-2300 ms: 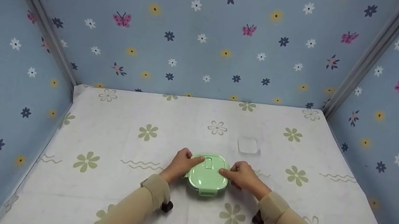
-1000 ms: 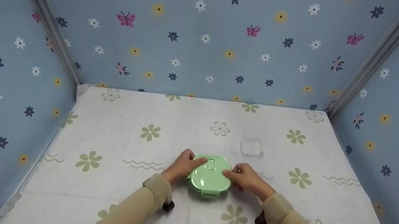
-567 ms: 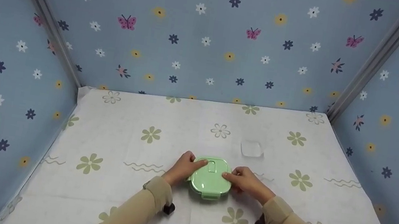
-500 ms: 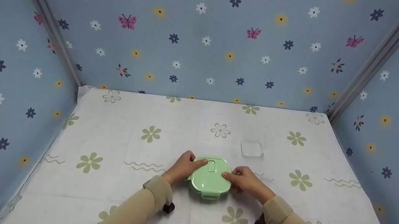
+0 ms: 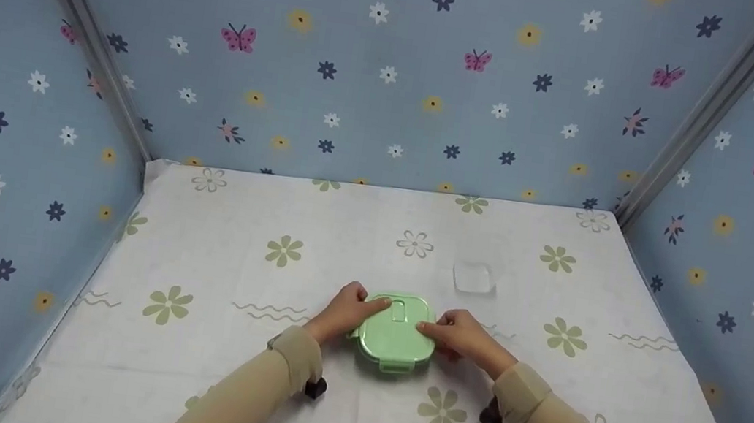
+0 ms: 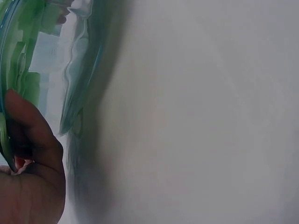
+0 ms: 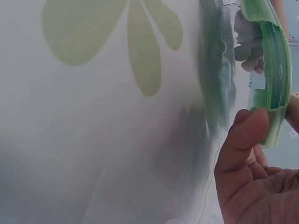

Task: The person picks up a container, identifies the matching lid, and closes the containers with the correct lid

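Head view: framing shifts slightly; the rounded-square transparent container with green plastic lid [image 5: 396, 339] stays on white flower-printed cloth [image 5: 106, 350], grasped by left hand [image 5: 344, 312] and right hand [image 5: 466, 339]. Left wrist view: fingers [image 6: 35, 126] curl at a green latch [image 6: 3, 140]. Right wrist view: fingers pinch the opposite latch [image 7: 274, 127].

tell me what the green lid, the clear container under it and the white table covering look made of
Green lid: probably moulded plastic, glossy, with bright reflections on top. Clear container: glass or hard plastic, smooth and see-through; which, I can't tell. White table covering: likely thin fabric or vinyl, matte, with printed flowers and faint creases.
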{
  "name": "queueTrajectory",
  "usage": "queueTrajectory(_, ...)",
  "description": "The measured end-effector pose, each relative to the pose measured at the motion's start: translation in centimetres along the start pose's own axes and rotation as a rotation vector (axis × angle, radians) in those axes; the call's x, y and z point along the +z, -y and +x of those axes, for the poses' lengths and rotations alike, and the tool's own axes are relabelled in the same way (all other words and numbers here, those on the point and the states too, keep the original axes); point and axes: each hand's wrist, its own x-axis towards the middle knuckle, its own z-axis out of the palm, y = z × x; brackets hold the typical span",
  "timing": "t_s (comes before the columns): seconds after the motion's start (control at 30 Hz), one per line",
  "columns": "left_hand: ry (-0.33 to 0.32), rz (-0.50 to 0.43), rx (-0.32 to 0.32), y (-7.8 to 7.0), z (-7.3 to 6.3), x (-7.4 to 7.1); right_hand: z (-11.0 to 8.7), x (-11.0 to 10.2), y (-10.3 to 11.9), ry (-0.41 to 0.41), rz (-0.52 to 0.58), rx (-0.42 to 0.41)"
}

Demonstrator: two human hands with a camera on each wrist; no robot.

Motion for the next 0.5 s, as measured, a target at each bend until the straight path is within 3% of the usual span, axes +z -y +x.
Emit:
queueTrajectory(0.1,-0.004,0.007,-0.018,1.1,1.2,0.2,0.1,-0.1,0.4,-0.021,-0.014,0.008)
queueTrajectory(0.2,-0.006,-0.015,-0.007,0.8,0.9,0.1,0.3,-0.2,0.8,-0.036,-0.024,0.001)
queueTrajectory(0.27,-0.009,-0.036,-0.010,-0.5,-0.3,-0.3,0.4,-0.2,1.0,-0.044,-0.028,-0.001)
queueTrajectory(0.5,-0.022,-0.020,0.014,-2.6,-2.7,-1.1,0.8,0.0,1.9,-0.073,-0.071,-0.059)
